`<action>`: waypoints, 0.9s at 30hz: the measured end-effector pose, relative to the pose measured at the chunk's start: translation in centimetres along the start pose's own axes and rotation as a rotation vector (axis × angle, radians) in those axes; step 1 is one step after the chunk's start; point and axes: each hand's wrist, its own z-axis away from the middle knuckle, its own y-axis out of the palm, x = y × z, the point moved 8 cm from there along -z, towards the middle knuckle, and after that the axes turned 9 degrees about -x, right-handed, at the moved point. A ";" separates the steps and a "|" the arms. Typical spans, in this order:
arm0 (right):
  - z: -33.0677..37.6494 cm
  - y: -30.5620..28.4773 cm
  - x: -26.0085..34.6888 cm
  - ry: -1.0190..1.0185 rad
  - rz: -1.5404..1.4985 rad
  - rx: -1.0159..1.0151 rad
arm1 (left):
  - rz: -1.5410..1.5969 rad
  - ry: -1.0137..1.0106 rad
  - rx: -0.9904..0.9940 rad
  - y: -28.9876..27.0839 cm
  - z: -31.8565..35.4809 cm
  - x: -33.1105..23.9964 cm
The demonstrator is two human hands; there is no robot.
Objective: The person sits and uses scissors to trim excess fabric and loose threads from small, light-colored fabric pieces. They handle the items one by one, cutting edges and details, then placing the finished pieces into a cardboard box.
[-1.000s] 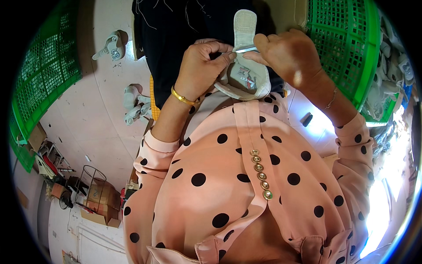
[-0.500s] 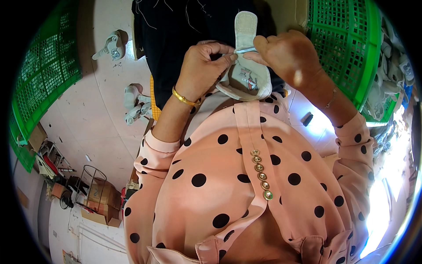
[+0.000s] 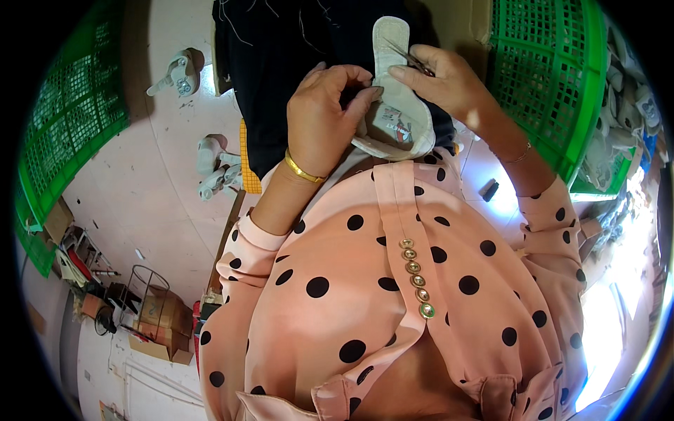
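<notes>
A cream shoe upper (image 3: pixel 419 121) with a long rounded strap (image 3: pixel 391 34) rests over my lap, a coloured print showing inside it. My left hand (image 3: pixel 324 116) pinches the edge of the upper at the base of the strap, thumb against forefinger. In my right hand (image 3: pixel 449 83) is a small pair of thread snips (image 3: pixel 420 65), their thin blades pointing toward the strap. The thumb of that hand touches the strap's right edge. My fingers hide the left side of the upper.
Green plastic crates (image 3: pixel 547 77) stand on the right, with a heap of shoe uppers (image 3: pixel 621 126) beyond. Another green crate (image 3: pixel 77 112) is at the left. Loose uppers (image 3: pixel 184 74) lie on the pale floor, and a cardboard box (image 3: pixel 165 319) stands lower left. Dark cloth (image 3: pixel 281 49) covers my lap.
My right hand has turned and drawn the snips up and away from the base of the strap. The left hand keeps its pinch, its wrist shifted slightly right.
</notes>
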 end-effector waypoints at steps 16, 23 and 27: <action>1.4 0.4 0.4 0.242 -0.373 0.095 | -0.348 0.415 -0.218 -3.1 -1.7 -2.7; 2.0 0.3 2.2 0.173 -0.336 0.044 | 0.089 -0.136 0.266 0.9 -0.9 -0.5; 1.6 -1.3 3.1 0.118 -0.201 -0.121 | 0.239 -0.348 0.305 0.5 -0.3 0.0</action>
